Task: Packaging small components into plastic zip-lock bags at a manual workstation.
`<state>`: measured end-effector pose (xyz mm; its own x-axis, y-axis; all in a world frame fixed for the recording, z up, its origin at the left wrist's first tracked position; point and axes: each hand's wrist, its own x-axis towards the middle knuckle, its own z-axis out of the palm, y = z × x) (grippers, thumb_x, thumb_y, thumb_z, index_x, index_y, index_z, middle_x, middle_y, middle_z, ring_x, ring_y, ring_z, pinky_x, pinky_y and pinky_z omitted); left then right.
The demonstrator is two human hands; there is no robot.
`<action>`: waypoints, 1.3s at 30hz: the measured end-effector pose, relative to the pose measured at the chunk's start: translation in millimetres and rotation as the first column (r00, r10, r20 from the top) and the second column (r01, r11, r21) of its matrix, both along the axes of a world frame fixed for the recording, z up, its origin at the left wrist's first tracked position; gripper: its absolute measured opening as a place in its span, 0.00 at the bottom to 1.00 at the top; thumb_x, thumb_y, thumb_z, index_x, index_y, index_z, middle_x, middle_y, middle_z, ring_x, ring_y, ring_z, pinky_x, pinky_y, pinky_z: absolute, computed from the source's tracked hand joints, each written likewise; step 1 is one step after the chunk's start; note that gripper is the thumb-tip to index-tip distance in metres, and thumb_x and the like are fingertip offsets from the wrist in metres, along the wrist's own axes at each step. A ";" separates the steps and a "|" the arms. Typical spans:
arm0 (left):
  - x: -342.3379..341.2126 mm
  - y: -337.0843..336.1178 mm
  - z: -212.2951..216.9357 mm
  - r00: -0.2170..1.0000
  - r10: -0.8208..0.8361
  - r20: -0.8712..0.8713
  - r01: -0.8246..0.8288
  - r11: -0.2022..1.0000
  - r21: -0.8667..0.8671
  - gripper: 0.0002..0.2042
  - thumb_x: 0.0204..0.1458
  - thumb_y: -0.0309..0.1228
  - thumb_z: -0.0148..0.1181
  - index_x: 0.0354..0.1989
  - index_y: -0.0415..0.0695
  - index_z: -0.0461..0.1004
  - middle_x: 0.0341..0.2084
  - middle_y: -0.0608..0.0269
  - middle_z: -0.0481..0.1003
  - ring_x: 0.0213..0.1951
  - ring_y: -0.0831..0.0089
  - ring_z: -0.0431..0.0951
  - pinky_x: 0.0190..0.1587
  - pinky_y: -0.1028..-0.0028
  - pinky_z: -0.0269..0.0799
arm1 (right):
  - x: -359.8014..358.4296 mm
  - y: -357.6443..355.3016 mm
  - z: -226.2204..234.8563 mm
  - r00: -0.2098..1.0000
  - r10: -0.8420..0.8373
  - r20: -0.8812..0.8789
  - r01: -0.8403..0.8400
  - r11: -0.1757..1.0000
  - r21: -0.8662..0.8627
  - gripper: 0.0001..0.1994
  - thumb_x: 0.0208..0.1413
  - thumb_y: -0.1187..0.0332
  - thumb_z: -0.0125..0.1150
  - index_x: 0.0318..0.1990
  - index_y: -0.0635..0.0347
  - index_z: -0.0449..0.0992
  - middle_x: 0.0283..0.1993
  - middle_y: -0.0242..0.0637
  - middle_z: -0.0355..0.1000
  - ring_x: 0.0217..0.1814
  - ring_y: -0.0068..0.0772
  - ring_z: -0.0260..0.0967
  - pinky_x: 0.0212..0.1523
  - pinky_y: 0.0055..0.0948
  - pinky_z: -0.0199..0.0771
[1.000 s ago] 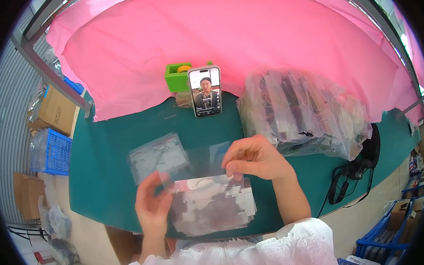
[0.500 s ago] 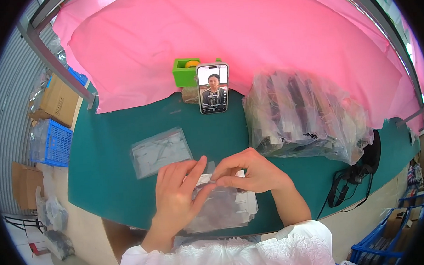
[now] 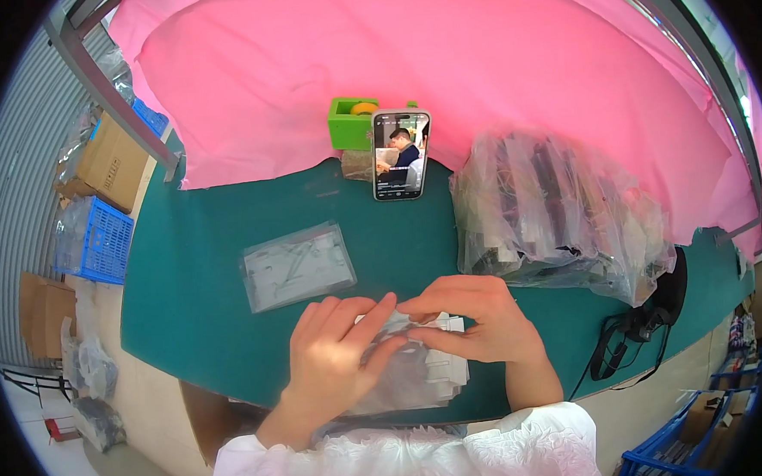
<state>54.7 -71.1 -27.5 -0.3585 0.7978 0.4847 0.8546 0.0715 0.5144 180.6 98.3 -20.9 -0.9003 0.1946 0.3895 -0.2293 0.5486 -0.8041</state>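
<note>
Close to the table's near edge lies a pile of flat white card-like pieces [image 3: 447, 374], with a clear plastic sleeve [image 3: 397, 382] over its left part. My left hand [image 3: 335, 357] is closed in a pinch on the sleeve's upper edge, thumb and forefinger nearly together. Facing it, my right hand [image 3: 476, 319] also pinches at that edge, its fingers bent and its thumb below. The fingers partly hide what lies between them. Beyond my left hand, a flat transparent pouch [image 3: 301, 266] with greyish contents rests on the green table [image 3: 209, 247].
A phone [image 3: 399, 155] showing a video leans by a green tape dispenser [image 3: 351, 126]. To the right stands a large clear bag [image 3: 561, 211] full of flat pieces, near a black strapped item [image 3: 639, 319]. Pink cloth [image 3: 431, 46] hangs behind; a blue crate [image 3: 105, 239] sits left.
Both hands have shifted slightly right in the view, still together at the sleeve's edge. The table's things also appear shifted right, and the phone's picture has changed.
</note>
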 end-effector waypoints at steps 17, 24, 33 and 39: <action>-1.3 0.7 -2.7 0.999 -0.021 0.046 0.023 0.998 -0.054 0.10 0.36 0.25 0.69 0.30 0.44 0.82 0.20 0.64 0.74 0.23 0.65 0.73 0.26 0.69 0.66 | -7.9 -12.2 -10.9 0.993 -0.090 -0.071 0.103 0.972 0.210 0.09 0.39 0.76 0.71 0.30 0.56 0.80 0.27 0.32 0.72 0.26 0.28 0.71 0.24 0.26 0.72; -13.3 -14.2 -8.5 0.952 -0.093 0.293 0.156 0.967 -0.200 0.07 0.41 0.28 0.70 0.30 0.43 0.82 0.23 0.62 0.78 0.22 0.68 0.75 0.24 0.72 0.69 | -5.9 -5.4 -10.4 0.998 0.010 0.063 -0.014 0.998 0.065 0.06 0.41 0.77 0.69 0.29 0.58 0.79 0.26 0.30 0.70 0.23 0.23 0.69 0.21 0.23 0.69; -22.0 -25.8 -7.9 0.917 -0.076 0.391 0.199 0.938 -0.284 0.04 0.43 0.27 0.69 0.28 0.43 0.83 0.19 0.62 0.77 0.21 0.68 0.74 0.25 0.72 0.69 | -6.1 1.7 -13.6 0.986 0.073 0.148 -0.074 0.997 0.001 0.05 0.43 0.77 0.68 0.30 0.60 0.80 0.26 0.30 0.70 0.23 0.23 0.69 0.22 0.23 0.70; -24.3 -29.7 -4.0 0.886 -0.059 0.461 0.214 0.932 -0.292 0.05 0.44 0.26 0.68 0.31 0.42 0.84 0.19 0.60 0.78 0.22 0.66 0.75 0.27 0.70 0.70 | -6.9 3.8 -13.2 0.994 0.049 0.102 -0.049 0.999 -0.004 0.06 0.42 0.77 0.68 0.30 0.59 0.80 0.25 0.30 0.70 0.23 0.23 0.69 0.23 0.23 0.70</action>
<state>30.5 -100.8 -31.5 -0.3463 0.9381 0.0081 0.5603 0.1999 0.8038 173.7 102.1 -34.0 -0.9436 0.1497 0.2953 -0.1729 0.5379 -0.8251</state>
